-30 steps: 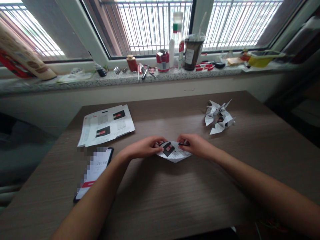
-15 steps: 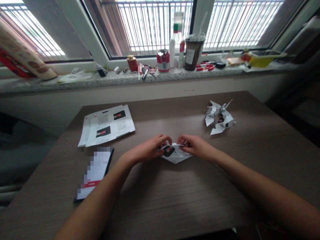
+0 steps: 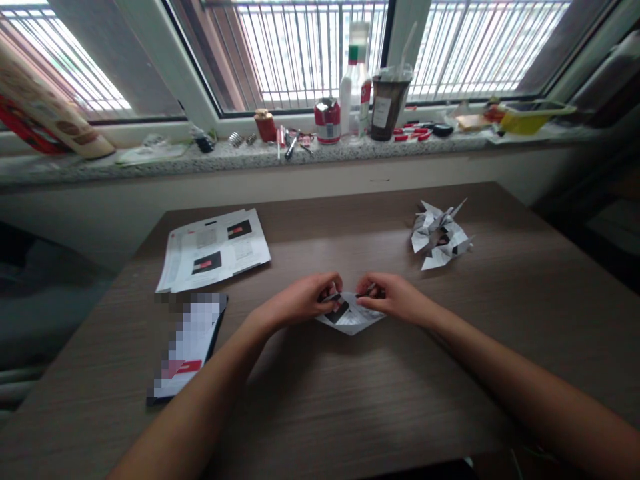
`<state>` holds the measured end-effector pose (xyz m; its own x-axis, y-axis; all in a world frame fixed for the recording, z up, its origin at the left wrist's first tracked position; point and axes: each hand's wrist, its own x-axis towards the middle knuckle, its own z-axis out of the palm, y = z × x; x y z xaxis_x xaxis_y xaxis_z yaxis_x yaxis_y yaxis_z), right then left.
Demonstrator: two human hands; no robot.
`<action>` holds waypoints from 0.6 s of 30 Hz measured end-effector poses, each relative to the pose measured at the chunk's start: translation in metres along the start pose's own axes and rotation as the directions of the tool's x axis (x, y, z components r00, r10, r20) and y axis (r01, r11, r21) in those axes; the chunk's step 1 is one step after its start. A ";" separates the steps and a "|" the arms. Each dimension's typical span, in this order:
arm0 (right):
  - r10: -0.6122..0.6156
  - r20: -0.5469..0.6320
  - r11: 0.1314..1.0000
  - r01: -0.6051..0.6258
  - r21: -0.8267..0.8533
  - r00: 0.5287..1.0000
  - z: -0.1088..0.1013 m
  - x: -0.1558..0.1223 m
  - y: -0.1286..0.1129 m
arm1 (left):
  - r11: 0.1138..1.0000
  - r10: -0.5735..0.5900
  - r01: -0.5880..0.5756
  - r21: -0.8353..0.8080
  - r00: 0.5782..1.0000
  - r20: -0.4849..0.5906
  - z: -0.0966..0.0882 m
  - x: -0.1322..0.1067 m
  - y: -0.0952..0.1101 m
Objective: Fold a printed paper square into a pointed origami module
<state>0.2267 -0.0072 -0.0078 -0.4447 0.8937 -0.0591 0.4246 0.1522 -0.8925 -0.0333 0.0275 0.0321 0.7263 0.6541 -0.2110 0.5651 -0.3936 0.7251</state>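
While the left hand (image 3: pixel 313 298) and the right hand (image 3: pixel 395 298) pinch opposite ends of the folded sheet (image 3: pixel 356 319), closed on its paper, its long axis runs crosswise between them, neither hand nearer. The table (image 3: pixel 370 407) lies beneath the sheet. Beyond the sheet to the right sits a spiky paper cluster (image 3: pixel 424 228); beyond it leftward, printed pages (image 3: pixel 220 245); left of it, a phone (image 3: pixel 197 337). None blocks the sheet.

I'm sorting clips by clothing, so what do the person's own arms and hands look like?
The left forearm and right forearm are bare, with no sleeve in view. The left hand and right hand wear no gloves; no watch or bracelet shows. Rings: too small to tell.
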 end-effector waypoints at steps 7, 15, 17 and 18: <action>-0.057 -0.039 0.997 0.054 -0.059 0.998 0.002 -0.002 0.002 | 1.000 -0.018 0.018 0.001 1.000 0.015 -0.002 -0.003 -0.004; -0.106 -0.043 0.980 0.097 -0.173 0.993 -0.001 -0.003 0.000 | 0.999 0.036 -0.035 -0.016 0.995 0.098 -0.013 -0.009 -0.006; -0.084 -0.041 0.983 0.076 -0.164 0.996 -0.002 -0.003 0.001 | 1.000 0.026 -0.026 -0.005 0.997 0.075 -0.011 -0.008 -0.009; -0.078 -0.041 0.984 0.070 -0.165 0.996 -0.002 -0.003 0.001 | 1.000 0.020 -0.020 0.002 0.998 0.063 -0.010 -0.007 -0.010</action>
<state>0.2300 -0.0092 -0.0072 -0.4436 0.8958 0.0289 0.5169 0.2820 -0.8082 -0.0481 0.0332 0.0331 0.7605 0.6044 -0.2373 0.5514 -0.4081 0.7276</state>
